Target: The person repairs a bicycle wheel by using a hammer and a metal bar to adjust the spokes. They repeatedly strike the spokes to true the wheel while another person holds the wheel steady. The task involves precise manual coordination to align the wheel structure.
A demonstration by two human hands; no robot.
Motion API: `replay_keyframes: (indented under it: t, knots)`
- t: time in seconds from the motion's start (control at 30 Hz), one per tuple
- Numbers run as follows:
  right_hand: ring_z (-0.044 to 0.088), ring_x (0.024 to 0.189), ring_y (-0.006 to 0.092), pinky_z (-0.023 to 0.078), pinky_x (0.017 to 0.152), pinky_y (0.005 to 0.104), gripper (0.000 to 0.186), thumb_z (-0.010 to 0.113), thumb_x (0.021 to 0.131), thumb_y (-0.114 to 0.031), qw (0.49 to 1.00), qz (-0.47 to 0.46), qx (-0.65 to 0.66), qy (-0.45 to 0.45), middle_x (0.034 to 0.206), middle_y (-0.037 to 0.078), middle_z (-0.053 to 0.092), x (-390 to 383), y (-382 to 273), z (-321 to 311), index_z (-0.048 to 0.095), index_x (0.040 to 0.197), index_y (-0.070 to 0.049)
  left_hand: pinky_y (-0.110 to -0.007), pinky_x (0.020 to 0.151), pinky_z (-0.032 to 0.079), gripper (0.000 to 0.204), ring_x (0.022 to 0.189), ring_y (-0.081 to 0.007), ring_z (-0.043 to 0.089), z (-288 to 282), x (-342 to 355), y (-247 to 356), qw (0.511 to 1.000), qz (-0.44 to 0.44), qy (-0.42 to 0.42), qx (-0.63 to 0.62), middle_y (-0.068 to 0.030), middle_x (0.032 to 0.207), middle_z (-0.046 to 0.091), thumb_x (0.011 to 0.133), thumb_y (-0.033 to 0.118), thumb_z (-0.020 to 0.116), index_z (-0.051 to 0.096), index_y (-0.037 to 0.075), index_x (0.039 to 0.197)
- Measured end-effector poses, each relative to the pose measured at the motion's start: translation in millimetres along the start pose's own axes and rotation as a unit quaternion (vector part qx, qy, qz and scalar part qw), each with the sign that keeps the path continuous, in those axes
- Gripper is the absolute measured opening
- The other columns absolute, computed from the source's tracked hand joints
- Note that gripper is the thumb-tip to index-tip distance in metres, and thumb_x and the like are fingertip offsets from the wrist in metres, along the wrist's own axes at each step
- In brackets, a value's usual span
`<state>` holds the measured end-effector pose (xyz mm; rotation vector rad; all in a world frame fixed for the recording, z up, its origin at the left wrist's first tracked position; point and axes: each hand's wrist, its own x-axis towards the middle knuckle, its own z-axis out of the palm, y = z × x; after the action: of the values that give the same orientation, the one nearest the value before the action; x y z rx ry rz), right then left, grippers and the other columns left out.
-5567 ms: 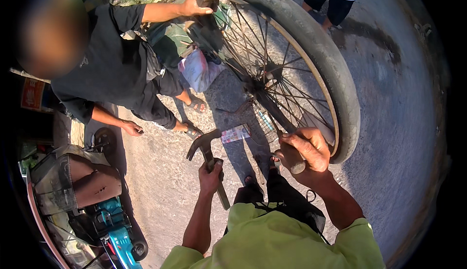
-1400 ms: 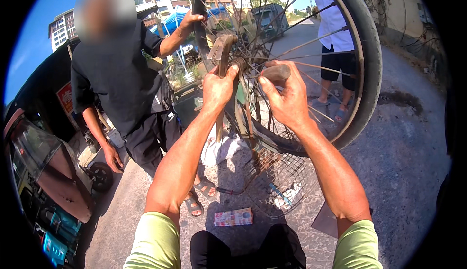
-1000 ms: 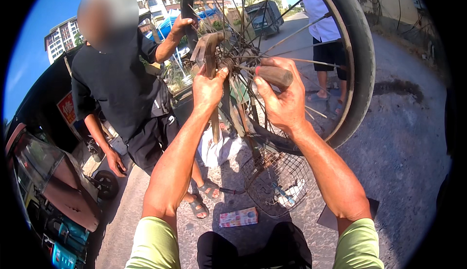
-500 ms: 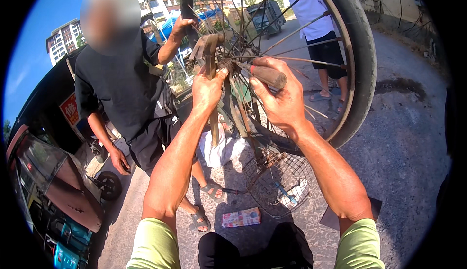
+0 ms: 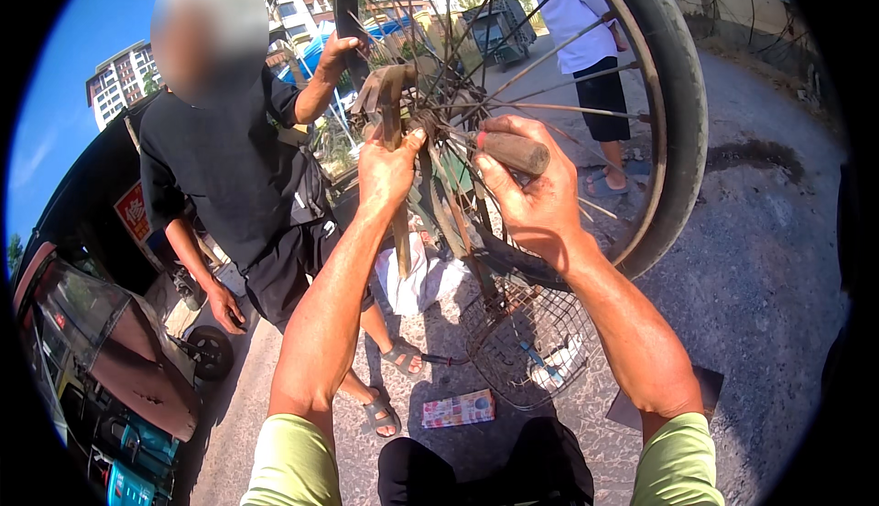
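In front of me stands a bicycle wheel (image 5: 682, 112) with rusty spokes and a black tyre, part of a bike that appears upside down. My left hand (image 5: 385, 174) is closed around a worn hammer (image 5: 390, 94); its head is above my fist and its handle hangs below. My left thumb presses near the wheel's rusty hub (image 5: 427, 121). Held in my right hand (image 5: 540, 196) is a screwdriver (image 5: 515, 152) with a brown handle and red collar, its shaft pointing left at the hub. The spokes and hub parts hide where its tip sits.
A person in black (image 5: 233, 167) at the left rests a hand on the tyre. Behind the wheel stands another person in a pale shirt (image 5: 572, 25). Below are a wire basket (image 5: 522, 350), a white cloth (image 5: 412, 282) and a colourful printed packet (image 5: 458, 409). A covered vehicle (image 5: 110, 341) is at far left.
My right hand and the screwdriver have shifted slightly right and down. My left hand stays at the hub. The person behind the wheel has shifted a little.
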<state>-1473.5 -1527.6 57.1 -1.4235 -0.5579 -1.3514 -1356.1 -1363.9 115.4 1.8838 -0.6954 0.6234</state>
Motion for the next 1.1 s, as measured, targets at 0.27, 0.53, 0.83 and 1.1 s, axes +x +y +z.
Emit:
replay_keyframes:
  t: [0.27,0.53,0.83,1.1]
  knots:
    - [0.068,0.096,0.0234,0.053,0.084,0.0333,0.030,0.071,0.087,-0.007,1.000,-0.008,0.001,0.009,0.105,0.014,0.067,3.9,-3.4,5.8,0.060,0.114,-0.001,-0.034,0.073,0.048,0.024,0.076,-0.0134,0.058,-3.3,0.7,-6.4,1.000,0.024,0.005,0.016,-0.0034,0.082,0.068,0.089,0.021,0.073,0.068,0.002,0.105]
    - [0.068,0.094,0.0266,0.052,0.084,0.0355,0.030,0.071,0.086,-0.008,0.996,-0.072,-0.043,0.009,0.103,0.014,0.067,9.1,2.6,6.5,0.059,0.113,0.000,-0.034,0.070,0.047,0.025,0.073,-0.0129,0.056,-3.8,-3.0,-1.1,1.000,0.020,0.009,0.005,-0.0025,0.079,0.066,0.089,0.021,0.073,0.069,0.003,0.106]
    - [0.068,0.091,0.0257,0.052,0.081,0.0354,0.031,0.071,0.087,-0.009,0.998,-0.057,-0.018,0.003,0.102,0.014,0.068,18.4,1.5,12.3,0.058,0.114,0.000,-0.032,0.077,0.048,0.029,0.082,-0.0139,0.059,-4.4,-4.3,3.4,1.000,-0.014,-0.010,-0.012,-0.0042,0.091,0.069,0.089,0.021,0.074,0.067,0.000,0.108]
    - [0.067,0.090,0.0179,0.053,0.080,0.0326,0.031,0.068,0.092,-0.009,0.999,-0.008,-0.011,-0.036,0.098,0.012,0.069,36.5,-5.7,16.4,0.055,0.120,-0.004,-0.031,0.073,0.047,0.031,0.077,-0.0119,0.056,-23.1,-2.3,13.5,0.999,-0.011,-0.051,0.015,-0.0031,0.086,0.066,0.092,0.026,0.071,0.066,-0.001,0.108]
